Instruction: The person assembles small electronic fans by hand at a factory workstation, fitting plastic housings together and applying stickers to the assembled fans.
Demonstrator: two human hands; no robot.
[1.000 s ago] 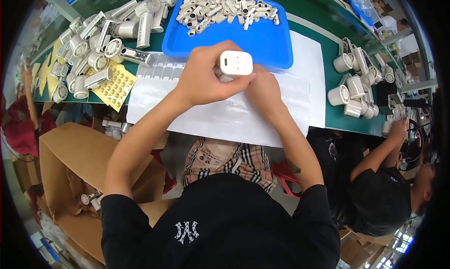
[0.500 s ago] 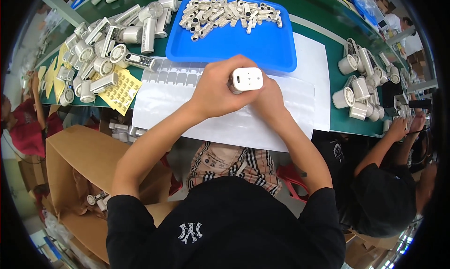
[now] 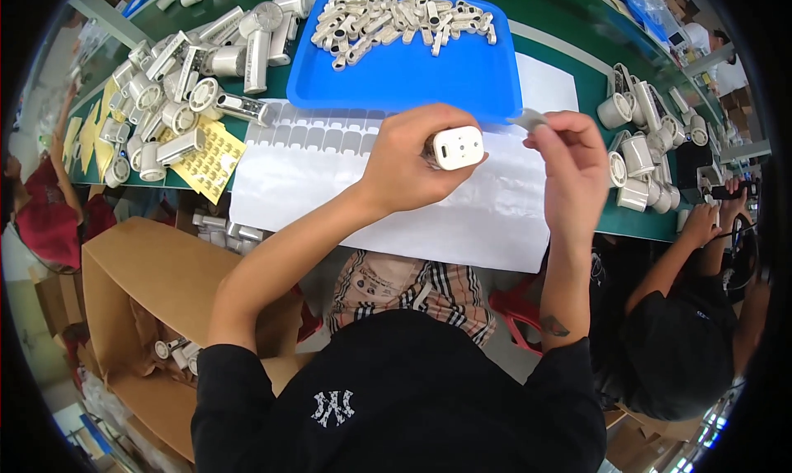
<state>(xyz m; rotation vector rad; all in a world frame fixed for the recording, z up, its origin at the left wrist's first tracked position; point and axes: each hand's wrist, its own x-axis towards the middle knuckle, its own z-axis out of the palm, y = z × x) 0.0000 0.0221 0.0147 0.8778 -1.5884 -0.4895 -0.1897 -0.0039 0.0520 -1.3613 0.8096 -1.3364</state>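
Below the near edge of the green table (image 3: pixel 612 219), toward its left, an open cardboard box (image 3: pixel 157 263) is seen with a few white items inside. The table's near edge is overlapped at the middle by a white sheet (image 3: pixel 388 205). Above this sheet a white device (image 3: pixel 462 150) is held in the left hand (image 3: pixel 404 155), whose fingers are wrapped closely around its body; its rounded end, marked with a dark slot, is turned upward. To the right, a thin grey piece (image 3: pixel 530 121) is pinched between thumb and fingers of the right hand (image 3: pixel 576 172), well apart from the device. A sheet of grey labels (image 3: pixel 330 128) is laid between the left hand and the blue tray. Toward the table's left end, a yellow sticker sheet (image 3: pixel 216 161) is partly covered by a heap of handheld fans (image 3: pixel 177 89); a smaller group of fans (image 3: pixel 634 160) is gathered near the right end. By the far edge, small pale parts (image 3: pixel 388 21) are piled in the far half of the blue tray (image 3: pixel 404 81).
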